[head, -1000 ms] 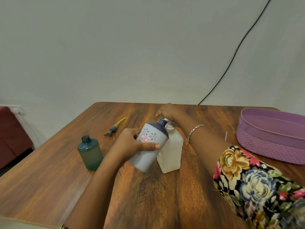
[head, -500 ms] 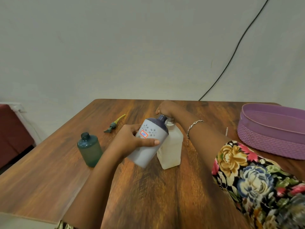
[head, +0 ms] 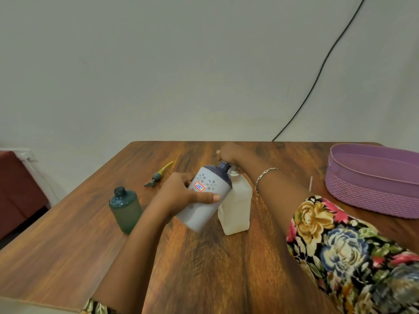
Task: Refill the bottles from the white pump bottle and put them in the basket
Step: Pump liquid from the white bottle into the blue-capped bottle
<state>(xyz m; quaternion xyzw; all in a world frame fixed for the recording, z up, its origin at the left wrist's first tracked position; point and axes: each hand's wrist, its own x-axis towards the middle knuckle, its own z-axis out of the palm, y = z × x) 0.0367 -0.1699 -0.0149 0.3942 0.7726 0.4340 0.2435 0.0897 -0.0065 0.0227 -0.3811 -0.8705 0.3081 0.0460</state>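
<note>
My left hand (head: pixel 181 196) grips a pale grey bottle (head: pixel 205 199) with a dark blue shoulder and neck, tilted so its mouth sits at the pump of the white pump bottle (head: pixel 237 206). That white bottle stands upright in the middle of the table. My right hand (head: pixel 229 154) rests on top of its pump head, which the hand hides. A dark green bottle (head: pixel 125 210) stands uncapped to the left. The purple basket (head: pixel 371 193) sits at the right edge of the table.
A green and yellow pump cap (head: pixel 158 174) lies on the wooden table (head: pixel 204 268) behind the green bottle. A thin white stick (head: pixel 311 183) lies beside the basket. A black cable (head: pixel 317 75) runs down the wall. A red seat (head: pixel 15 189) is at far left.
Both hands and the two bottles have kept nearly the same pose; my right hand has shifted slightly on the pump head. The view has drifted a little.
</note>
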